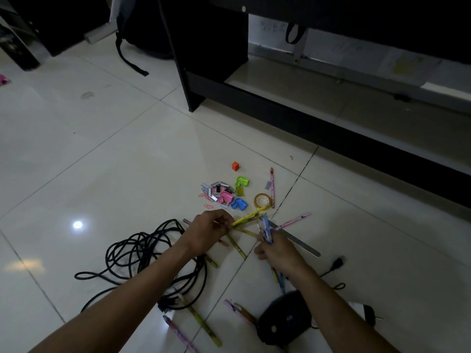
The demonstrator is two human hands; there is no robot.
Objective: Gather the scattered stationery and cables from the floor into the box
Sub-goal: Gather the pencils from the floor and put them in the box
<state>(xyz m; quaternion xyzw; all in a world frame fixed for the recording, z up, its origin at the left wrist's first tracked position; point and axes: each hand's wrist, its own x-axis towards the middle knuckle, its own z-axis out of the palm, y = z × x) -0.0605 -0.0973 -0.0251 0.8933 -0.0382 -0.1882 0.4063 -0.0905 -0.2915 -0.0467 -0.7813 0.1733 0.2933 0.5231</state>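
Gripping: our left hand (209, 231) pinches a yellow pencil (248, 215), right hand (276, 250) clamps a pencil bundle (266, 229). Cable (142, 253) at 9 o'clock, clips (224, 194) at 12 remain; box unseen.

Glossy tile floor (102, 154); shiny metal ruler (300, 242).

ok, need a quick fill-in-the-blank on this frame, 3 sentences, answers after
1. The left hand pinches a ____ pencil.
2. The right hand holds a bundle of pencils over the metal ____.
3. The coiled cable on the floor is ____ in colour.

Missing words: yellow; ruler; black
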